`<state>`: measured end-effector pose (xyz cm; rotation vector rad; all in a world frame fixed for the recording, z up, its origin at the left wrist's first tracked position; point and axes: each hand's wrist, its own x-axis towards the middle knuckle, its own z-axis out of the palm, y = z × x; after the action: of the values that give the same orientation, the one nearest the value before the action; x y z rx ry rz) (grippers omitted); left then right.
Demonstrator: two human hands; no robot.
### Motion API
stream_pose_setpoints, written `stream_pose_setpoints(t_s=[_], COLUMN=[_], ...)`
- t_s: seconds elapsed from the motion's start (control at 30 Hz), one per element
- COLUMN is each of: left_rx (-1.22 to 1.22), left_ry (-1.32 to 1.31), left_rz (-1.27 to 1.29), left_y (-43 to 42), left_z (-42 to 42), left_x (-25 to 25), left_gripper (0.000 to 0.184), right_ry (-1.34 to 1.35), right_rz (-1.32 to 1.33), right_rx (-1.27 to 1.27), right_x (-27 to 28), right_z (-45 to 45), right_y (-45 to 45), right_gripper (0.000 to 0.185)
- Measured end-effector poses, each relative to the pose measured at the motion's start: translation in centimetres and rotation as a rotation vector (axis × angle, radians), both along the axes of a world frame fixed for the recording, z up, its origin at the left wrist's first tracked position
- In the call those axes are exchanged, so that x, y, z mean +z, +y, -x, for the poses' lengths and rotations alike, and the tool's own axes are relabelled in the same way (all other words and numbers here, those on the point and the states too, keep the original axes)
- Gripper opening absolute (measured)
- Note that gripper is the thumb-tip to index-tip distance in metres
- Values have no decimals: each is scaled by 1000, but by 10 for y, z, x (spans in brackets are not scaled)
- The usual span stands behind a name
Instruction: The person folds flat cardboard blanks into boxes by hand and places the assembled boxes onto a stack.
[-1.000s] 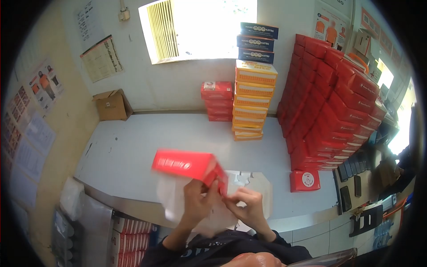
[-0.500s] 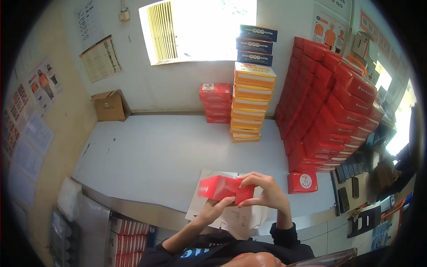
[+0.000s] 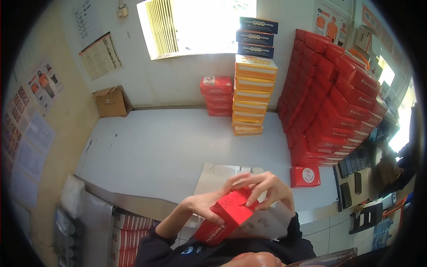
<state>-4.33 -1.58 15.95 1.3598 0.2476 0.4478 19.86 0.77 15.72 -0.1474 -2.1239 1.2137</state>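
A red carton (image 3: 229, 217) is held tilted at the front edge of the table (image 3: 155, 147), clasped by the left hand (image 3: 205, 206); its end flap is pinched by the right hand (image 3: 272, 190). Another red box (image 3: 305, 176) is set near the right front corner.

Red cardboard box (image 3: 231, 218): far side hidden; upper end partly under bare right hand (image 3: 272, 190). Pale flat cardboard (image 3: 211, 174): partly behind bare left hand (image 3: 208, 205). White paper wall sheets (image 3: 40, 128): print too small. Red-and-white stacked cartons (image 3: 128, 242): cut by lower edge.
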Motion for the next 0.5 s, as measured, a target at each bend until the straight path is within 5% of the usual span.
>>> stream_pose_setpoints(t_s=[0.07, 0.13, 0.2, 0.27, 0.3, 0.5], left_rx=[120, 262, 410, 685, 687, 649], left_ry=[-33, -79, -139, 373, 404, 387], left_rz=[-113, -78, -41, -928, -932, -787], left_y=[4, 3, 5, -1, -2, -4], left_z=[5, 19, 17, 9, 3, 23], left_x=[-15, -16, -16, -13, -11, -3], left_gripper=[114, 113, 113, 108, 99, 91], right_ry=[-20, 311, 350, 35, -137, -292], right_rz=[18, 842, 826, 473, 149, -242], right_rx=[33, -202, 38, -235, -336, -357], right_x=[-19, -26, -23, -23, -5, 4], right_z=[-12, -12, -8, 15, 19, 2], right_y=[9, -1, -13, -32, -35, -29], right_gripper=[40, 52, 59, 58, 55, 45])
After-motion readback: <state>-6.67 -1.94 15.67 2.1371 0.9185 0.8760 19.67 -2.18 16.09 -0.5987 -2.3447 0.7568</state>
